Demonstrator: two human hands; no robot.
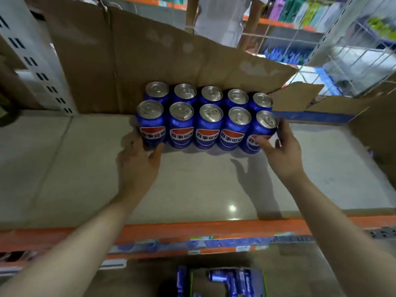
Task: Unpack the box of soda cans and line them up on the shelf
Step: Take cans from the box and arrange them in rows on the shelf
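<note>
Several blue soda cans point(209, 125) with silver tops stand upright in two rows on the pale shelf board point(75, 168), against a tall cardboard sheet. My left hand point(137, 161) cups the front-left can point(151, 125) from its outer side, fingers apart. My right hand point(278, 146) wraps its fingers and thumb around the front-right can point(262, 131). Below the shelf edge, the box point(227, 281) shows more blue cans lying inside, blurred.
An orange shelf beam point(192, 230) runs along the front edge. Cardboard point(150, 61) stands behind the cans, and a torn cardboard flap point(300, 99) lies to the right. A white perforated upright point(36, 61) is at left. A person in white point(220, 18) stands beyond the shelf.
</note>
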